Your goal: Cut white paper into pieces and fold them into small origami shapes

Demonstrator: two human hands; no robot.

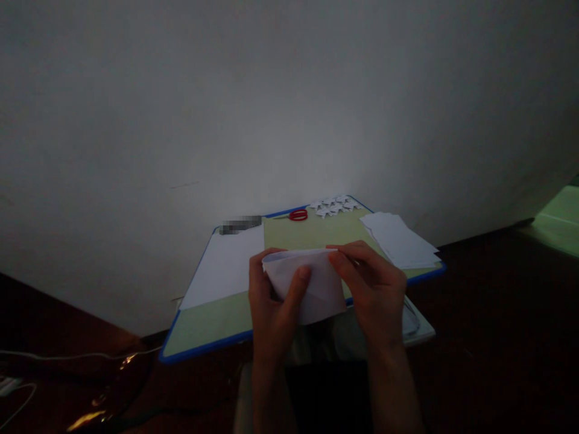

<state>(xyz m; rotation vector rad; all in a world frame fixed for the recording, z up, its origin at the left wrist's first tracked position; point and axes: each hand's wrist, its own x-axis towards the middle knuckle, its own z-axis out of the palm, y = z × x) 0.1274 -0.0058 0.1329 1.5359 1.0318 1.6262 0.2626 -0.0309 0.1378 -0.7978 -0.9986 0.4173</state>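
Note:
A white sheet of paper, bent over on itself, is held up above the near edge of the table. My left hand grips its left side, thumb across the front and fingers behind. At the top right corner, my right hand pinches the paper between thumb and fingertips. The upper edges of the two layers stand slightly apart at the left, where the paper curves round. Whether the bend is creased cannot be made out.
The small table has a blue rim and stands against a wall. On it lie a large white sheet, red-handled scissors, several folded white paper pieces and a stack of white paper. A white cable runs at the lower left.

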